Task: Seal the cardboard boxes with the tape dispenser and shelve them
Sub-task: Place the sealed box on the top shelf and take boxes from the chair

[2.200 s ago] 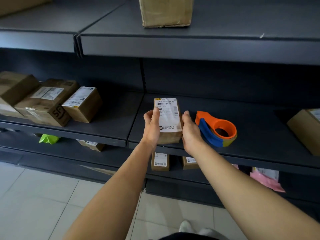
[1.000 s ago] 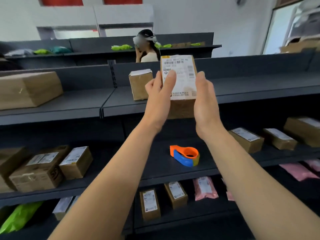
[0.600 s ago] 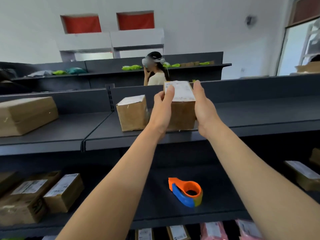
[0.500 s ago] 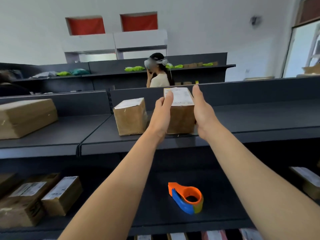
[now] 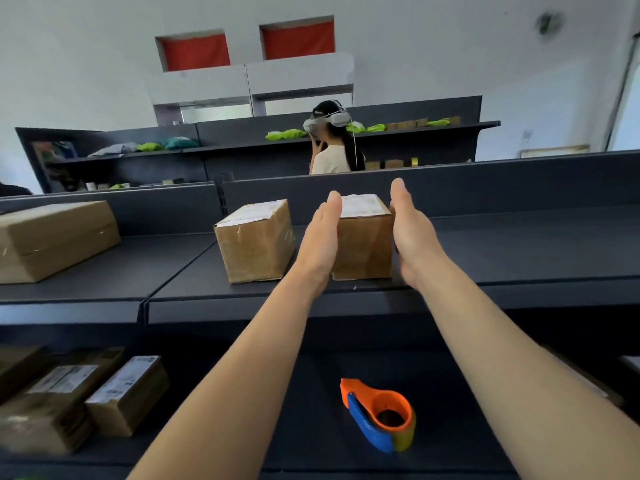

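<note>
Head view: left hand (image 5: pixel 320 240) and right hand (image 5: pixel 410 233), fingers straight, lie flat against the sides of box (image 5: pixel 363 245) on the far shelf (image 5: pixel 519 251); dispenser (image 5: pixel 381 415) lies nearer.

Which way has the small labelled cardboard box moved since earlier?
Yes: the box rose from the shelf holding the orange-and-blue tape dispenser onto the top shelf.

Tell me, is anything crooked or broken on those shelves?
Nothing stands out. The three boxes on the top shelf sit flat and look undamaged; the tape dispenser lies on the shelf below. The lower-left boxes are too blurry to judge.
</note>
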